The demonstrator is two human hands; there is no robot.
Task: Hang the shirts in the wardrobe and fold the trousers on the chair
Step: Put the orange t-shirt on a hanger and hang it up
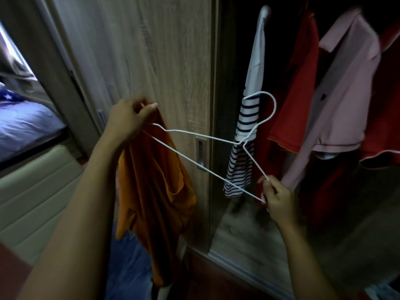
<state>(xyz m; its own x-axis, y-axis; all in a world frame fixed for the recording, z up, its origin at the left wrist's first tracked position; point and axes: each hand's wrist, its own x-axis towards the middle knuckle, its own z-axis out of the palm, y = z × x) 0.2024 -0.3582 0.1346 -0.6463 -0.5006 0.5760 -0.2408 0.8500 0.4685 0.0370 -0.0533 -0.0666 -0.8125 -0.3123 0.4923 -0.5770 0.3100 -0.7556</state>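
Two hands: both busy on one white wire hanger [201,152], held sideways in front of the wardrobe door [151,61].
Left hand [127,120]: grip closed, pinching one end of the hanger together with the top of an orange shirt [155,174], which droops down from it.
Right hand [275,198]: grip closed on the hanger's other end, nearer and lower right; nothing else in it.
Wardrobe: open on the right, with a striped shirt [244,135], a red shirt [296,100] and a pink shirt [344,94] already hanging.
Trousers: blue denim [127,260] lies low beneath the orange shirt, probably the trousers; the chair cannot be made out.
Step in hand: dressing the orange shirt onto the hanger; it looks only just begun.
Next move: likely feeding the hanger's arm through the shirt's neck, then the other shoulder, before the hook goes to the rail, which is out of view.
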